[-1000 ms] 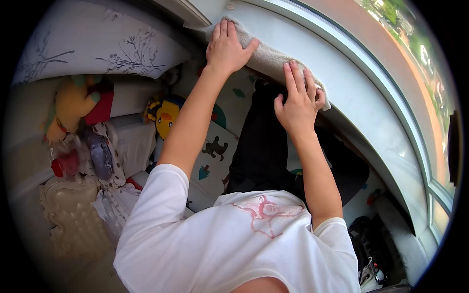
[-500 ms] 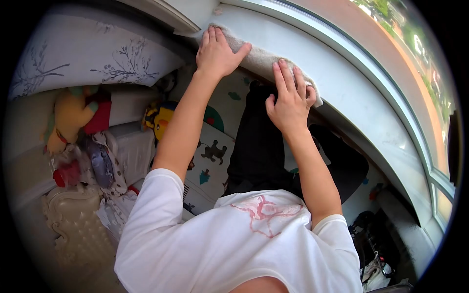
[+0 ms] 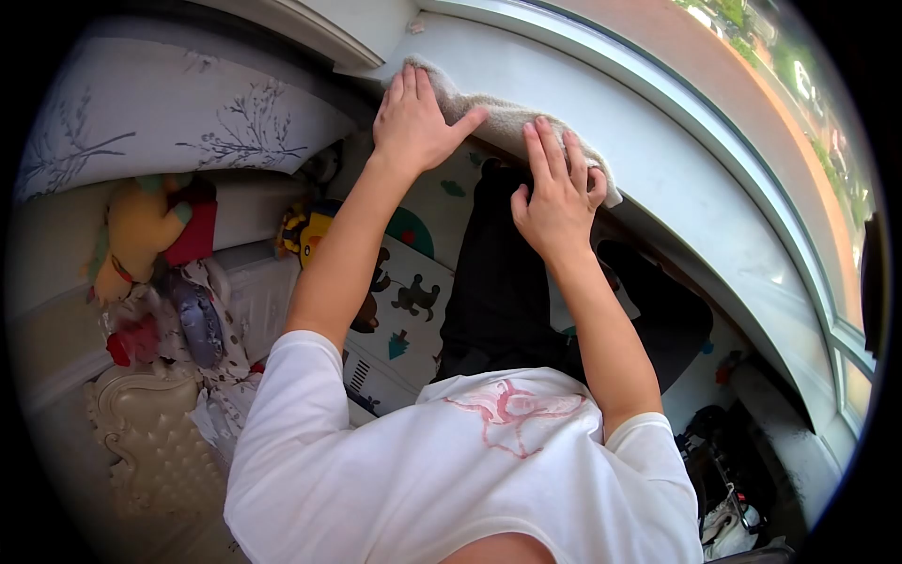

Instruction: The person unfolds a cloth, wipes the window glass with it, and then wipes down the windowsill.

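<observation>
A beige cloth (image 3: 498, 115) lies along the inner edge of the white window sill (image 3: 658, 155). On its left end rests my left hand (image 3: 413, 122), palm down, fingers stretched forward and thumb spread to the right. The cloth bunches up slightly between the hands. My right hand (image 3: 559, 193) presses on the right part of the cloth with its fingers apart and extended, the outer ones bent a little. Neither hand is wrapped round the cloth.
A curved window frame (image 3: 714, 122) borders the sill. At the left are a patterned bed surface (image 3: 207, 113), a yellow plush toy (image 3: 141, 226), a red box (image 3: 194, 224) and a tufted beige headboard (image 3: 160, 423). A patterned mat (image 3: 399, 324) lies below.
My left hand has shifted slightly left and down in view, and the cloth under it is more bunched. My right hand moved a little left earlier and stays on the cloth.
</observation>
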Demonstrator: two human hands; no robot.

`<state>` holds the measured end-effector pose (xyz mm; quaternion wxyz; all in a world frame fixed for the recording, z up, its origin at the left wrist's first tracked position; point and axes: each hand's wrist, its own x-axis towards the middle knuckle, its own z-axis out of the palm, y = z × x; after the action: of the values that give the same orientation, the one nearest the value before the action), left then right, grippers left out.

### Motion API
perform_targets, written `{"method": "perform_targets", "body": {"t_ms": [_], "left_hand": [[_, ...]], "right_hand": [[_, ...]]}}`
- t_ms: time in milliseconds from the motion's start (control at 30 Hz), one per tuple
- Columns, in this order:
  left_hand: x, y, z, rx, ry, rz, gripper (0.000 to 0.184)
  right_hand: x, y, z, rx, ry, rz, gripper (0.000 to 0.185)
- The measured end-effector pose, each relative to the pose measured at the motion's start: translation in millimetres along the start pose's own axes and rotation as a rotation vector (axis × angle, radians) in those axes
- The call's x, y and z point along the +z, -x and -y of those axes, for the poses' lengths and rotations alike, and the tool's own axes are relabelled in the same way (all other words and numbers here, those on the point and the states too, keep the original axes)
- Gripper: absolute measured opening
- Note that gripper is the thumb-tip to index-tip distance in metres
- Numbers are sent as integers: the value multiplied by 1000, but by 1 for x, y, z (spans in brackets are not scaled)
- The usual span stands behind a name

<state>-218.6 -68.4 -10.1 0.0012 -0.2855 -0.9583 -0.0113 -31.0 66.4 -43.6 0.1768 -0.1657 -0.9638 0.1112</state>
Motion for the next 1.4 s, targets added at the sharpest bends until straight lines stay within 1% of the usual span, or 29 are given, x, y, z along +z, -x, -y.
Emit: {"method": "perform_targets", "body": {"t_ms": [67, 167, 200, 300, 400, 533, 633, 733, 833, 1033, 1167, 1267, 1400], "left_hand": [[0, -13, 6, 5, -21, 5, 122], [1, -32, 5, -50, 20, -8, 120], [-3, -31, 1, -72, 71, 21, 123], [3, -23, 4, -18, 113, -47, 122], [-2, 0, -3, -27, 141, 18, 121], [8, 11, -8, 7, 26, -36, 120], [8, -3, -1, 6, 78, -9, 121], [1, -26, -1, -31, 46, 13, 120], [6, -35, -5, -68, 75, -20, 120], [9, 7, -30, -73, 54, -75, 116], [8, 21, -36, -45, 85, -69, 118], [7, 6, -29, -51, 87, -49, 116], [3, -35, -11, -146, 121, -29, 113]], "right_hand": [[2, 0, 0, 2, 25, -3, 83], [1, -1, 2, -2, 22, -32, 81], [0, -1, 2, 0, 17, -47, 80], [2, 0, 2, 8, 32, -3, 82], [3, 0, 3, 5, 53, -20, 82], [2, -1, 5, 23, 24, -15, 82], [1, -2, 5, 27, 8, -37, 82], [0, -2, 6, 21, 9, -41, 82], [1, -1, 5, 22, 17, -39, 83], [3, 0, 5, 24, 46, -43, 83], [5, 0, 7, 22, 62, -57, 82], [4, -1, 6, 12, 76, -57, 82], [3, -2, 5, -1, 59, -61, 81]]}}
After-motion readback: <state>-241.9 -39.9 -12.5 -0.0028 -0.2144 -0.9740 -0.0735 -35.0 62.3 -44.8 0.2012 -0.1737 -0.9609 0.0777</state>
